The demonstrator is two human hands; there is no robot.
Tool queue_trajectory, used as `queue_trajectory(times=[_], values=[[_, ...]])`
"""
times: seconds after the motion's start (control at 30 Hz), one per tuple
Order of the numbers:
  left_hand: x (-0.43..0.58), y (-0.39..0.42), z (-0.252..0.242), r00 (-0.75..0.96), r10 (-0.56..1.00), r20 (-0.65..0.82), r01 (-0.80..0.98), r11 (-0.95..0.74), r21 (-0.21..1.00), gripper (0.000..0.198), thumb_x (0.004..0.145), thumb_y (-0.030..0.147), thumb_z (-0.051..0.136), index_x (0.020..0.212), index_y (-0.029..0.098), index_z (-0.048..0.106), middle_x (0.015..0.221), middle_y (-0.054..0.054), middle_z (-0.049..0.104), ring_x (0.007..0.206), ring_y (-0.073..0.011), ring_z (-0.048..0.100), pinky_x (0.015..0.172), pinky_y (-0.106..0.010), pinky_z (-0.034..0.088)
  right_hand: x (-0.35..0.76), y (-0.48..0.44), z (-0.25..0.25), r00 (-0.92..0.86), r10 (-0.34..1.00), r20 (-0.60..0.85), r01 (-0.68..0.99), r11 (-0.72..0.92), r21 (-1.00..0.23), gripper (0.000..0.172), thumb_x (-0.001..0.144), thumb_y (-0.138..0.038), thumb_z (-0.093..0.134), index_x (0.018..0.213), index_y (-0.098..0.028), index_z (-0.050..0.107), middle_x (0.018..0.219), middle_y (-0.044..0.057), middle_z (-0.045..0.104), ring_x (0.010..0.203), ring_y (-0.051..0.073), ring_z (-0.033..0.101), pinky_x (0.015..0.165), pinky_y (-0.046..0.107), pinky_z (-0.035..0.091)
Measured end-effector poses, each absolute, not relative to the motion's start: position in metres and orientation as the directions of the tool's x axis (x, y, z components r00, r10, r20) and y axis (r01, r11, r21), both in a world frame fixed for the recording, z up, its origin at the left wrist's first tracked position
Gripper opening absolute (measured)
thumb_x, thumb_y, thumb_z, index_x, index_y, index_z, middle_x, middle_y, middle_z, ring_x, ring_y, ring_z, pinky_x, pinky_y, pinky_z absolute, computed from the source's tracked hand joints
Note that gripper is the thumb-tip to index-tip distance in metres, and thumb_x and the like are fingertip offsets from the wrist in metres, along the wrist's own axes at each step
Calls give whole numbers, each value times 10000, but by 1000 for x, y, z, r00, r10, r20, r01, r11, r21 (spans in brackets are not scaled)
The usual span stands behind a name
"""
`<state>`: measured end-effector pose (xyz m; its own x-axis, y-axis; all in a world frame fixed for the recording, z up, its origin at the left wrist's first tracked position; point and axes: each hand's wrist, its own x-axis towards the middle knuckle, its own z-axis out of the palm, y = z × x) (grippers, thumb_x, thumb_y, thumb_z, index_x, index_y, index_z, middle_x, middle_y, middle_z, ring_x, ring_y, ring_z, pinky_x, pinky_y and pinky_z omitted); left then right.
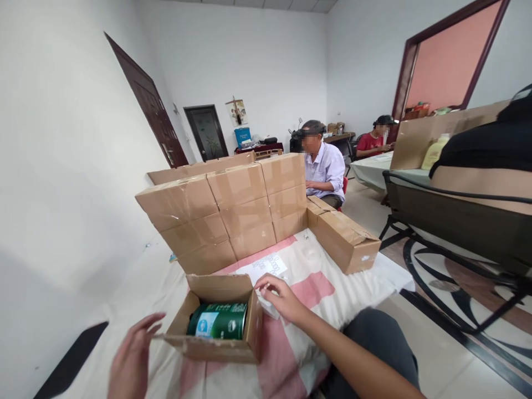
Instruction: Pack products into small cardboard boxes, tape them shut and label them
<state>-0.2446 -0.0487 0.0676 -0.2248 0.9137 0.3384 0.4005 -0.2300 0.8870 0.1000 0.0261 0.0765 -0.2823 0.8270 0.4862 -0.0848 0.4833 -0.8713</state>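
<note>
A cardboard box [216,349] with its top open stands in front of me on the cloth-covered surface. Inside it a green can [226,320] with a light blue label patch lies on its side. My left hand [135,349], slightly blurred, is at the box's left front corner, fingers stretched out and thumb by the flap; whether it touches is unclear. At the right back corner is my right hand [279,298], its fingers loosely bent and apart, the tips close to or touching the box edge. I see nothing held in either hand.
Stacked taped cartons [245,213] form a wall behind the open box. A long carton [343,233] lies to the right, and a printed white sheet [266,267] is on the cloth [311,288]. Beyond sits a person in a light shirt [326,169]; a dark chair [457,205] stands right.
</note>
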Motion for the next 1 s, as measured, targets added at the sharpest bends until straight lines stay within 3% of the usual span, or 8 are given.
queue_trajectory(times=[0.13,0.27,0.37,0.53,0.63,0.73,0.87,1.0], values=[[-235,-40,50,-307,903,300,204,-245,948,669,905,756,330,1128,220,661,1306,-117,674,1347,-370,526,1106,-569,466,110,3,65,-488,689,537,57,639,-767,444,898,-264,618,1340,-223,622,1359,120,529,1240,225,548,1024,380,467],[-231,-72,59,-100,879,467,405,-392,826,660,884,771,390,911,220,753,1009,-127,765,1364,-368,472,1152,-561,396,113,-5,75,-594,620,512,183,724,-665,319,976,-251,520,1239,-217,697,1441,122,506,1298,248,494,1143,481,378],[-236,-91,77,126,885,447,533,-441,722,714,902,770,332,847,227,792,979,-131,776,1296,-383,509,1135,-570,375,112,-4,78,-659,577,482,216,759,-613,317,1020,-237,435,1190,-230,702,1447,96,549,1270,252,485,1160,538,342],[-235,-96,88,177,925,336,457,-379,804,929,884,824,85,1026,222,779,1086,-135,753,1305,-365,507,1157,-544,332,106,-5,79,-647,529,550,237,824,-514,274,999,-224,427,963,-218,698,1294,76,647,1307,302,386,1128,557,345],[-221,-100,96,245,917,314,451,-394,801,937,891,804,28,966,234,768,1019,-111,757,1243,-332,543,1212,-507,220,105,-7,91,-681,516,520,297,843,-449,228,966,-197,476,855,-213,675,1108,66,692,1248,310,412,1094,544,348],[-195,-109,113,358,891,278,522,-438,732,803,945,748,110,921,245,736,983,-69,747,1031,-279,619,1143,-452,277,106,-6,110,-722,572,389,431,812,-394,242,987,-189,465,861,-197,672,1011,67,699,1194,299,463,1048,514,366],[-170,-123,135,418,886,200,566,-427,705,663,984,689,222,1057,259,721,1103,-41,735,965,-245,629,910,-355,413,100,0,132,-781,607,147,542,776,-323,279,1018,-209,434,861,-184,664,914,52,712,886,208,617,832,350,456],[-183,-126,133,378,894,242,460,-408,789,768,941,760,212,1066,229,752,1087,-73,748,970,-260,645,864,-345,459,81,6,145,-783,620,-53,622,775,-114,203,944,-238,579,801,-175,709,881,82,744,806,218,680,719,298,451]])
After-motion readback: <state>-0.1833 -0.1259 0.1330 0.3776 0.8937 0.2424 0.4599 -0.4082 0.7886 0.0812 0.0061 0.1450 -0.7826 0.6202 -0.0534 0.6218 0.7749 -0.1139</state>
